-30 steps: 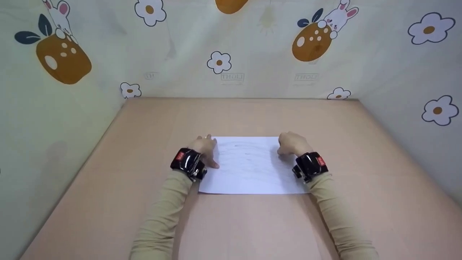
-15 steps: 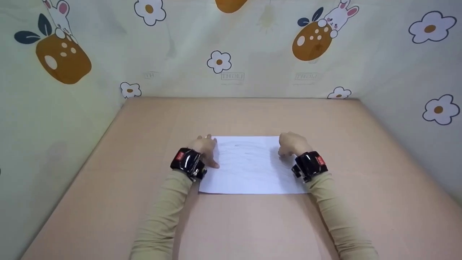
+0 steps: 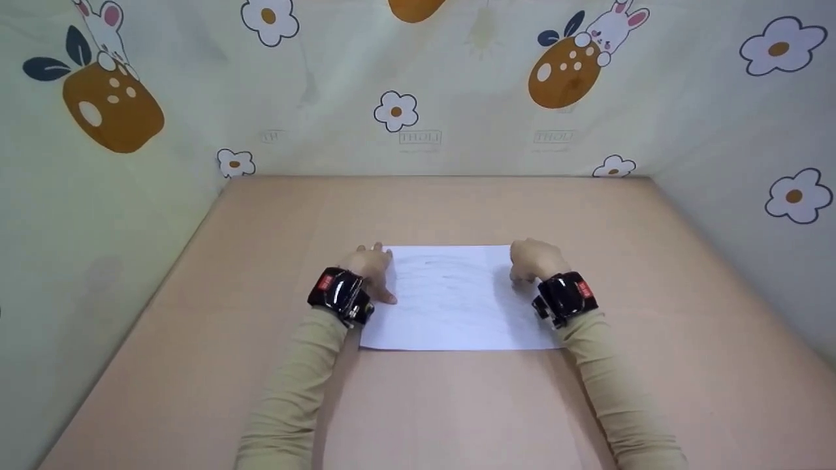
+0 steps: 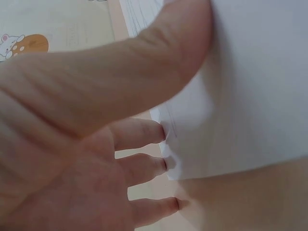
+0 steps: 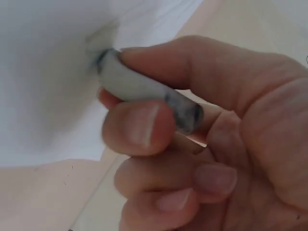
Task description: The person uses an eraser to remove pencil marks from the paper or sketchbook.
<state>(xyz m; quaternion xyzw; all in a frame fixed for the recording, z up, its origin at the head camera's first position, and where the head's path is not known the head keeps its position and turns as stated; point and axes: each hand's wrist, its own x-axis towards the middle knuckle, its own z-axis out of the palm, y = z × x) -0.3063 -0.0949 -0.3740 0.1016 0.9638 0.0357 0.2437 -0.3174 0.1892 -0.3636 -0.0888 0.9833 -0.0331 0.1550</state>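
A white sheet of paper (image 3: 450, 320) with faint grey smudges and streaks lies flat on the table. My left hand (image 3: 370, 267) rests on its left edge, fingers spread; in the left wrist view several fingertips touch the paper's edge and the thumb lies over the sheet. Near the paper's upper right corner is my right hand (image 3: 537, 260). Between thumb and fingers it pinches a small white eraser (image 5: 137, 83) with dark, smudged ends. One end of the eraser meets the paper in the right wrist view; the head view hides the eraser behind the hand.
The brown tabletop (image 3: 444, 411) extends around the paper on all sides. A pale curtain (image 3: 313, 85) printed with flowers, oranges and rabbits closes off the back and both sides. Each wrist carries a black camera band (image 3: 567, 299).
My right hand has shifted slightly to the right along the paper, still pinching the eraser. My left hand and the sheet have stayed in place.
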